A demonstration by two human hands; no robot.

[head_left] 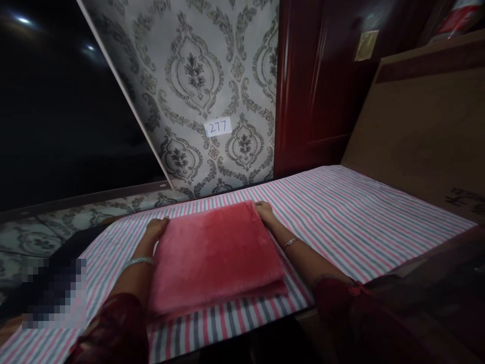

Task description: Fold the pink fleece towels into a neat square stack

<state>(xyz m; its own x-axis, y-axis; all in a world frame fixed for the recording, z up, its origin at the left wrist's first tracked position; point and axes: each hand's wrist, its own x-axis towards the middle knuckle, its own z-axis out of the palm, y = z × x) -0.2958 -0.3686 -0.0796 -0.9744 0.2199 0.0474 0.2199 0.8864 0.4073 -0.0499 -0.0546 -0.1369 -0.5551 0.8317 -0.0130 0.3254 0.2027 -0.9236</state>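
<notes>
Two bare hands on one piece; landmark for all places: the striped cover (341, 217). The pink plush cloth (223, 253) lies on the striped cover, left of its middle, its near side close to the cover's near edge. At least two layers show along that near side, the lower peeping out at the right, so you appear to have it folded.

Your left hand (156, 230) grasps the far left corner, fingers curled in at the edge; the fingertips are hidden. Your right hand (264, 211) pinches the far right corner, thumb side uppermost; fingertips likewise cannot be made out. Judgement: paired corner holds probably keep the far edge stretched and stop the layers sliding apart. Whether that edge is lifted or resting, I cannot tell.

Your forearms run along either side of the cloth, which leaves its upper face uncovered; the nap reads paler on the left, perhaps from the pile's lie.

Surroundings: a card marked 277 (217, 126) is on the wall beyond the cover's far edge, likely a label. A cardboard box (424, 121) stands at the cover's right side, a dark panel (68, 111) beyond its far left.
</notes>
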